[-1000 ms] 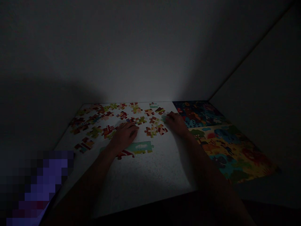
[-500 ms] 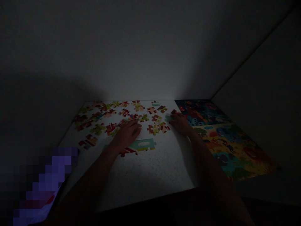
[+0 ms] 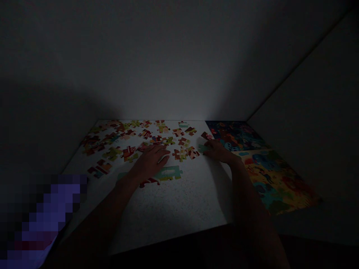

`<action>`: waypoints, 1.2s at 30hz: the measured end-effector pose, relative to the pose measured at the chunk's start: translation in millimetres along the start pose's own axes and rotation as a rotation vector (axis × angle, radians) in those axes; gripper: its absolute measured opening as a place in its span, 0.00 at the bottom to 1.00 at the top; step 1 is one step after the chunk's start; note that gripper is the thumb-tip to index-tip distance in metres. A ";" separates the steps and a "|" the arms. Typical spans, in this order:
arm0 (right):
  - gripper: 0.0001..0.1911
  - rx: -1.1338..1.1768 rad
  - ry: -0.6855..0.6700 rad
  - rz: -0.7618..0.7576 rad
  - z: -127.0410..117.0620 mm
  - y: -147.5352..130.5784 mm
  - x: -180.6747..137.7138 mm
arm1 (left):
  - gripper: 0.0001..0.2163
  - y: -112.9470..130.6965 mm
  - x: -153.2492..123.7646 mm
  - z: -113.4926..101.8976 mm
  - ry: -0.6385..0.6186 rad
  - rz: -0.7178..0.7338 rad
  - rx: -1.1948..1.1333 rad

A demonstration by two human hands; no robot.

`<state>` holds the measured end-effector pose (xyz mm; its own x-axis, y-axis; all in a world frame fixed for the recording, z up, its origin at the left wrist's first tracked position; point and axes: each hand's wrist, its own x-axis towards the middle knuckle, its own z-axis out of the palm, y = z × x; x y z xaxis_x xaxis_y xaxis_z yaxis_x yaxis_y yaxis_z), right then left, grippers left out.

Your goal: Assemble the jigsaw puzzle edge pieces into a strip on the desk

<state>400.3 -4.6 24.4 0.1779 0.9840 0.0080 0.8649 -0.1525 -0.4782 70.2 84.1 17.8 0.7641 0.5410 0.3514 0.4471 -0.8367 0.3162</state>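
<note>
In the dim head view, my right hand [image 3: 218, 150] has its fingertips on a pale teal puzzle piece [image 3: 202, 148] at the right of the white table. Just beyond those fingers lies a dark red and pink piece [image 3: 206, 135]. My left hand [image 3: 151, 160] rests palm down with fingers stretched out, near loose pieces at the middle. Partly under its wrist is a joined strip of teal puzzle pieces [image 3: 171, 173] with a green lower edge and a red part. A brown and yellow cluster of pieces [image 3: 181, 154] lies between the hands.
Many loose puzzle pieces [image 3: 112, 153] cover the table's [image 3: 179, 213] left and back. Two colourful finished pictures, one dark blue [image 3: 238, 134] and one yellow [image 3: 280, 175], lie at the right. A pale wall [image 3: 168, 74] stands behind. A blurred purple patch [image 3: 53, 209] is at lower left.
My right hand has drawn the teal piece slightly towards me, away from the dark red piece. My left hand has stayed nearly in place. The whole view has shifted a little.
</note>
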 end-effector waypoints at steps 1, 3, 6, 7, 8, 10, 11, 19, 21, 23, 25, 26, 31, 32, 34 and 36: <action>0.19 0.024 -0.013 0.020 -1.7 -2.2 -1.7 | 0.17 1.4 -0.1 0.6 0.011 0.017 -0.007; 0.20 0.080 -0.037 0.051 -4.4 -6.3 -4.2 | 0.17 3.5 -0.1 1.6 0.040 0.035 -0.009; 0.20 0.159 -0.066 0.062 -6.4 -9.8 -5.1 | 0.15 5.5 0.1 2.1 0.041 0.037 -0.019; 0.20 0.180 -0.070 0.062 -6.5 -9.8 -4.7 | 0.15 6.1 0.1 2.0 0.022 0.036 -0.029; 0.20 0.201 -0.073 0.061 -6.5 -9.1 -4.1 | 0.15 6.9 0.0 1.8 -0.003 0.037 -0.040; 0.19 0.241 -0.080 0.054 -6.0 -6.5 -2.6 | 0.15 9.0 -0.2 0.9 -0.046 0.041 -0.065; 0.18 0.263 -0.081 0.049 -5.8 -4.8 -1.9 | 0.15 10.5 -0.3 0.2 -0.061 0.046 -0.076; 0.14 0.592 -0.025 0.033 -3.8 -17.4 0.6 | 0.20 21.0 -2.2 -5.8 -0.203 0.101 -0.114; 0.14 0.698 -0.006 0.004 -1.4 -28.2 0.9 | 0.23 22.2 -2.3 -6.0 -0.240 0.086 -0.104; 0.14 0.774 -0.013 -0.014 1.8 -37.5 1.2 | 0.26 23.0 -2.3 -6.3 -0.270 0.073 -0.091; 0.14 0.825 -0.032 -0.020 4.7 -43.4 1.3 | 0.28 23.3 -2.5 -6.6 -0.299 0.063 -0.082; 0.15 0.842 -0.035 -0.022 5.7 -45.1 1.2 | 0.29 23.2 -2.8 -6.6 -0.307 0.062 -0.079; 0.14 0.856 -0.111 -0.054 4.0 -51.8 -3.8 | 0.34 21.6 -5.0 -3.8 -0.306 0.078 -0.045; 0.13 0.849 -0.156 -0.064 3.0 -54.3 -5.8 | 0.35 21.5 -5.4 -3.2 -0.303 0.079 -0.033; 0.13 0.836 -0.249 -0.089 1.3 -60.5 -9.8 | 0.37 21.7 -6.1 -2.3 -0.296 0.082 -0.011; 0.12 0.824 -0.328 -0.115 0.7 -66.8 -13.2 | 0.38 22.5 -6.5 -2.3 -0.296 0.083 -0.002</action>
<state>339.9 -7.3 55.6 -0.1417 0.9852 -0.0965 0.2352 -0.0611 -0.9700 74.2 61.9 24.6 0.9006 0.4220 0.1042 0.3762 -0.8769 0.2993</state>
